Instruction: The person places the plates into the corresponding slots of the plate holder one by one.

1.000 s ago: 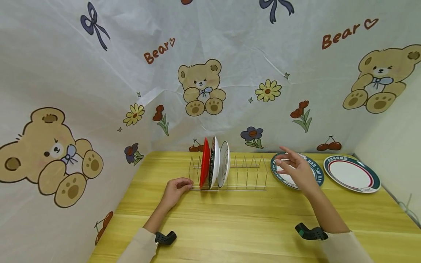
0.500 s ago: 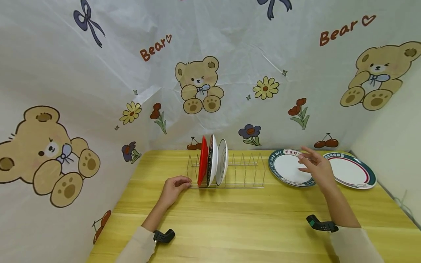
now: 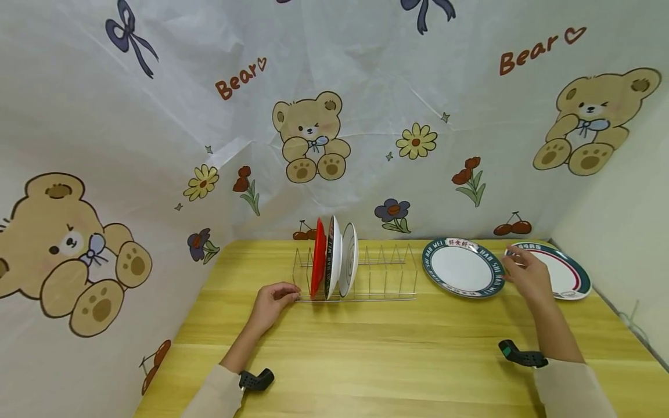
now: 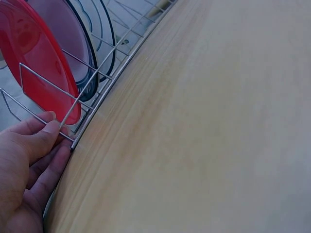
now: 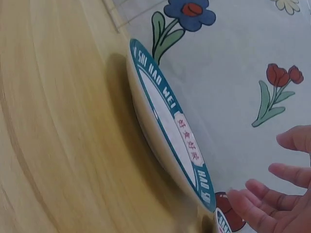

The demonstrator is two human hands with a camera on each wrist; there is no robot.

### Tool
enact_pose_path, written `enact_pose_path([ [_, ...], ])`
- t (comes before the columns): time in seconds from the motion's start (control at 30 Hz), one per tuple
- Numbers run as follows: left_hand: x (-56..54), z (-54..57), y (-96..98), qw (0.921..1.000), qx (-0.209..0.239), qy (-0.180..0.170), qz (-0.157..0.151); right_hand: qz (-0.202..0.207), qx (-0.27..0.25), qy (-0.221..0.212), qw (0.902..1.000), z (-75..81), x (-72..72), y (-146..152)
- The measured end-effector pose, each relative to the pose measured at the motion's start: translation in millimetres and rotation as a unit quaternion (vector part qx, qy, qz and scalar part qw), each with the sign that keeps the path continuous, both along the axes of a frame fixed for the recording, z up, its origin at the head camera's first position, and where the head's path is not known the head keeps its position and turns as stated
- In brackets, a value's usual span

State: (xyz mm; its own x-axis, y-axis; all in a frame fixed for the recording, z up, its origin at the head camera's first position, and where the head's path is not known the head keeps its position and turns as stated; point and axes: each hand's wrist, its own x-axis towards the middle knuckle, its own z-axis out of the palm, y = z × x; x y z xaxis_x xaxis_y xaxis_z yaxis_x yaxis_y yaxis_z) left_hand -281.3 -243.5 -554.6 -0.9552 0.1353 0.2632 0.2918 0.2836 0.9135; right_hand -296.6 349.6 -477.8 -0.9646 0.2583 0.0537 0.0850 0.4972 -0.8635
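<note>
My left hand (image 3: 272, 305) pinches the near left corner of a wire dish rack (image 3: 387, 299) between thumb and fingers, as the left wrist view shows. Upright in the rack's left part stand a red plate (image 3: 317, 261), a dark-rimmed white plate (image 3: 334, 261) and a smaller whitish plate (image 3: 349, 261). At the right, a white plate with a lettered teal rim (image 3: 462, 267) lies flat. Over the gap between it and a second teal-rimmed plate (image 3: 564, 273) hovers my right hand (image 3: 530, 278). Its fingers are spread and hold nothing in the right wrist view.
Everything stands on a wood-grain table (image 3: 366, 360). Behind and to the left hangs a white cloth (image 3: 366, 69) printed with bears and flowers. A pale wall (image 3: 627, 232) borders the right side, with a thin cord near the table edge.
My right hand has moved right, from above the nearer teal-rimmed plate to the gap beside the second one. My left hand keeps its hold on the rack. The view has shifted slightly.
</note>
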Motion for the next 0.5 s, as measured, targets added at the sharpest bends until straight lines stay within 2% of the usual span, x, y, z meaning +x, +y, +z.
enact_pose_path([
  [0.17, 3.6, 1.0, -2.2, 1.0, 0.002, 0.003, 0.004, -0.008, 0.035, -0.029, 0.9989, -7.3, -1.8, 4.6],
  [0.5, 1.2, 0.2, -0.8, 0.9999, 0.004, 0.009, -0.002, 0.025, 0.076, -0.071, 0.9943, -14.7, -1.4, 9.0],
])
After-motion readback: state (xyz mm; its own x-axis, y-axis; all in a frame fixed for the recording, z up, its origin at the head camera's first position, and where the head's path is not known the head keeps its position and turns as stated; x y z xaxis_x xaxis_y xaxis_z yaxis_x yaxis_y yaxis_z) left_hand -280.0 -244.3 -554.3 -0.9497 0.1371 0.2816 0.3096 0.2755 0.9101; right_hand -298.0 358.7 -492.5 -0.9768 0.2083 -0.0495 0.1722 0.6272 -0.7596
